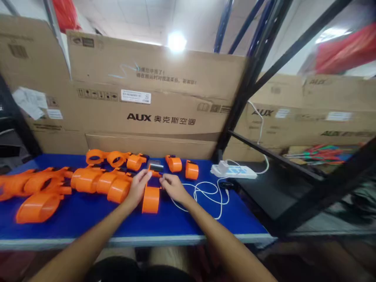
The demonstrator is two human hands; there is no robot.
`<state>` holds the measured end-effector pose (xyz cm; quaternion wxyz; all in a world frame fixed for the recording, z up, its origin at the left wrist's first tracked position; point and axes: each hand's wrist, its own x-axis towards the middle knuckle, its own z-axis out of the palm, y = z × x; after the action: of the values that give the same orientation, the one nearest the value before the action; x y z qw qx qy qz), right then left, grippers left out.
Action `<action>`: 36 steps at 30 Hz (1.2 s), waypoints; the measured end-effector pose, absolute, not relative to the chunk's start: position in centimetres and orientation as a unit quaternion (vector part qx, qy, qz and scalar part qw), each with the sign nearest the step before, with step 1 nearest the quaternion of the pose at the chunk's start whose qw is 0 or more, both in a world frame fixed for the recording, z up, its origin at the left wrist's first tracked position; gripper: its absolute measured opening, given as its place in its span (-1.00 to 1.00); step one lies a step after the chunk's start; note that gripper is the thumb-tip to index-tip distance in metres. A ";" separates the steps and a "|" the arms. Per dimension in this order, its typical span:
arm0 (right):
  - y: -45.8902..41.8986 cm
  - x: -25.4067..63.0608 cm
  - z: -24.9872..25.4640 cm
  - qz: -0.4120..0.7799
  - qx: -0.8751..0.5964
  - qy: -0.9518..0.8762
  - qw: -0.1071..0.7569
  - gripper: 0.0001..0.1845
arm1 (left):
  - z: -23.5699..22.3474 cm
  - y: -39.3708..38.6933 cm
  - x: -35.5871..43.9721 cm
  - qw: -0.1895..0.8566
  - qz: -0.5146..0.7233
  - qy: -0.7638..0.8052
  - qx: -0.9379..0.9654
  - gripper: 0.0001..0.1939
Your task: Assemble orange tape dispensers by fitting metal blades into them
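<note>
My left hand (137,188) and my right hand (173,187) meet over an orange band-like device (150,199) lying on the blue table (88,219). The fingers of both hands pinch at its upper end, near a small dark screen module (155,166). My left hand also rests against another orange band (118,190). A white cable (205,194) runs from beside my right hand toward a white power strip (233,171).
Several orange bands (44,188) lie across the table's left and back; two more (182,166) sit behind my right hand. Large cardboard boxes (147,102) stand behind the table. A dark metal shelf frame (264,156) stands at the right.
</note>
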<state>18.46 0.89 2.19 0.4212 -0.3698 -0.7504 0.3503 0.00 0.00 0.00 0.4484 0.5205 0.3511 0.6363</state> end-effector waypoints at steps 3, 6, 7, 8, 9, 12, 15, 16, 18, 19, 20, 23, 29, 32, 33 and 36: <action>0.9 18.4 2.2 0.349 -0.374 -0.749 0.422 -0.69 | 0.3 -0.3 0.2 0.450 0.631 0.345 0.529 -0.62; 0.8 18.4 2.3 0.353 -0.378 -0.747 0.419 -0.73 | 0.7 -0.5 0.3 0.451 0.622 0.339 0.542 -0.64; 0.7 18.4 2.4 0.356 -0.379 -0.746 0.417 -0.74 | 0.8 -0.5 0.3 0.451 0.620 0.338 0.546 -0.64; 0.7 18.4 2.4 0.359 -0.380 -0.745 0.414 -0.74 | 0.9 -0.5 0.4 0.451 0.618 0.337 0.549 -0.64; 0.7 18.4 2.5 0.362 -0.380 -0.745 0.412 -0.74 | 1.0 -0.5 0.4 0.452 0.616 0.337 0.550 -0.64; 0.6 18.4 2.6 0.371 -0.384 -0.741 0.407 -0.74 | 1.0 -0.5 0.4 0.456 0.610 0.338 0.553 -0.63; 0.6 18.3 2.6 0.376 -0.388 -0.739 0.403 -0.75 | 0.8 -0.4 0.3 0.464 0.603 0.338 0.554 -0.62; 0.6 18.3 2.6 0.376 -0.389 -0.739 0.402 -0.75 | 0.8 -0.4 0.3 0.467 0.601 0.339 0.553 -0.62; 0.6 18.3 2.6 0.376 -0.390 -0.740 0.399 -0.75 | 0.8 -0.4 0.3 0.471 0.599 0.341 0.550 -0.62; 0.6 18.4 2.6 0.376 -0.391 -0.740 0.398 -0.76 | 0.8 -0.4 0.3 0.473 0.600 0.342 0.548 -0.63; 0.7 18.4 2.6 0.376 -0.391 -0.741 0.397 -0.76 | 0.8 -0.4 0.3 0.475 0.600 0.342 0.545 -0.63; 0.7 18.5 2.5 0.377 -0.390 -0.743 0.391 -0.75 | 0.9 -0.4 0.4 0.486 0.601 0.340 0.535 -0.63; 0.7 18.5 2.4 0.375 -0.389 -0.747 0.387 -0.73 | 0.7 -0.4 0.7 0.518 0.606 0.336 0.501 -0.58; 0.7 18.4 2.5 0.366 -0.389 -0.752 0.387 -0.73 | 0.6 -0.4 0.7 0.529 0.616 0.339 0.475 -0.58; 0.7 18.3 2.5 0.360 -0.389 -0.754 0.388 -0.73 | 0.7 -0.4 0.6 0.533 0.620 0.340 0.466 -0.58; 0.7 18.3 2.7 0.335 -0.391 -0.765 0.387 -0.71 | 0.8 -0.5 0.6 0.536 0.635 0.343 0.438 -0.57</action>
<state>18.28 0.71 2.69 0.3875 -0.3907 -0.7647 0.3353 0.59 -0.53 0.80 0.5357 0.4376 0.3435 0.6352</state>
